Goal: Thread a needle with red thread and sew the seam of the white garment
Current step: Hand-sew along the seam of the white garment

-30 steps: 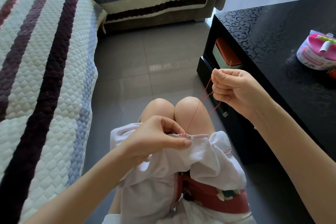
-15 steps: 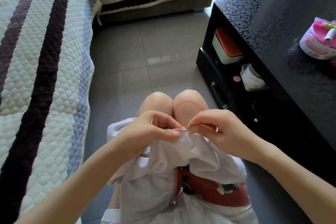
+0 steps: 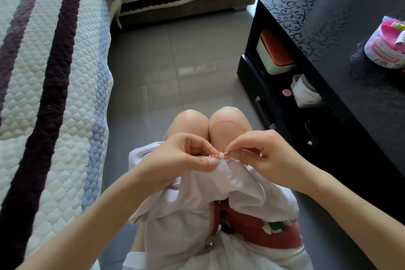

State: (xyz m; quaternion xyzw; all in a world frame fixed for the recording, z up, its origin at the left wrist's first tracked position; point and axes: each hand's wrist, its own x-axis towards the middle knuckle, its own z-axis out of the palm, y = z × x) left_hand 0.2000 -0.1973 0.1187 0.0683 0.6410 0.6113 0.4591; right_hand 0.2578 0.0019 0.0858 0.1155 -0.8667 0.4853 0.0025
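Garment: white garment (image 3: 230, 184) draped over the lap, on the near side of the knees (image 3: 190, 120); its folded edge is raised between both hands.
Left hand: left hand (image 3: 182, 160) pinches the garment edge between thumb and forefinger, just behind the knees.
Right hand: right hand (image 3: 263, 155) pinches the needle (image 3: 225, 153), tip at the seam (image 3: 221, 158).
Thread: red thread (image 3: 228, 121), slack looped across the right knee.
Progress: threading judged done; a short run of red stitches shows along the seam; the stitch in hand is not yet pulled through; how much seam is left cannot be told.
Writing: sewing kit (image 3: 388, 44) on the table (image 3: 328, 35), far right of the knees, bears a banded label; print too small to read.
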